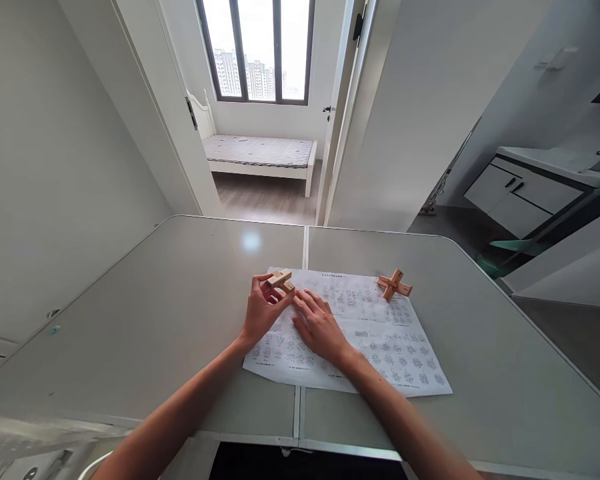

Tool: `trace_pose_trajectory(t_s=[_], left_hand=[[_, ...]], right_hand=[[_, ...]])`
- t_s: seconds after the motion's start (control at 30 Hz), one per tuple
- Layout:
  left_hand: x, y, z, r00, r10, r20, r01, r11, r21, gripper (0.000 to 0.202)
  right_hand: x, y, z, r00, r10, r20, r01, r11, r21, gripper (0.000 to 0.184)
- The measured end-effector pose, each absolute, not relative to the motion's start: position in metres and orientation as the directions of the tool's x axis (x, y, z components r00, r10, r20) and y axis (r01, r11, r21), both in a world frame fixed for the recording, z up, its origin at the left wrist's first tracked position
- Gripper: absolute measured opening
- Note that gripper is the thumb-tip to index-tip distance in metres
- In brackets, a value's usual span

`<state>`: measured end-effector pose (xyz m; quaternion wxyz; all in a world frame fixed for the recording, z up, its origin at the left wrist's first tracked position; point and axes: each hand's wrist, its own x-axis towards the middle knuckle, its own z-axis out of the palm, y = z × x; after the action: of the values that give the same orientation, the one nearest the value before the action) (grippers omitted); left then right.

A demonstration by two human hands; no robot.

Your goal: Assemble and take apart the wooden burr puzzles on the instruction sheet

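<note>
My left hand (261, 310) is closed around a small wooden puzzle piece (281, 281), a cross of light wood blocks held just above a printed instruction sheet (380, 340). My right hand (320, 325) lies beside it on the sheet, fingers stretched toward the piece and touching or nearly touching it. A second assembled wooden cross puzzle (395, 285) rests on the far right part of the sheet, well away from both hands.
The sheet lies on a grey folding table (155, 320) with a seam down its middle. Beyond the table an open doorway shows a bed (260, 153) under a window. A cabinet (520, 193) stands at the right.
</note>
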<state>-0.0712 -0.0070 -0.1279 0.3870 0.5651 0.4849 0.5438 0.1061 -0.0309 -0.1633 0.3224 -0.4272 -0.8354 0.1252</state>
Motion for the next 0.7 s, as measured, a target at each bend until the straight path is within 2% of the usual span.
trace_pose_trajectory(t_s=[0.1,0.23,0.3,0.47,0.7], left_hand=[[-0.0701,-0.0072,-0.1267,-0.064,0.970,0.234,0.099,-0.227,0.969,0.054],[-0.0686,-0.0075,-0.1243,-0.080,0.973,0.218,0.106,-0.209,0.972,0.055],[-0.0681,-0.0079,-0.1237,-0.082,0.973,0.214,0.120,-0.204,0.972,0.054],[-0.0691,-0.0082,-0.1251,-0.053,0.970,0.236,0.174,-0.223,0.959,0.054],[-0.0699,-0.0076,-0.1267,-0.027,0.967,0.254,0.197,-0.244,0.949,0.054]], right_hand=[[0.1058,-0.0311,-0.1619,-0.416,0.793,0.446,0.623,0.605,-0.495,0.047],[0.1058,-0.0307,-0.1581,-0.299,0.833,0.466,0.609,0.543,-0.578,0.020],[0.1062,-0.0304,-0.1579,-0.239,0.860,0.451,0.617,0.493,-0.613,0.013],[0.1077,-0.0293,-0.1608,-0.139,0.890,0.434,0.572,0.430,-0.698,0.012],[0.1091,-0.0282,-0.1537,-0.016,0.894,0.448,0.350,0.424,-0.835,0.015]])
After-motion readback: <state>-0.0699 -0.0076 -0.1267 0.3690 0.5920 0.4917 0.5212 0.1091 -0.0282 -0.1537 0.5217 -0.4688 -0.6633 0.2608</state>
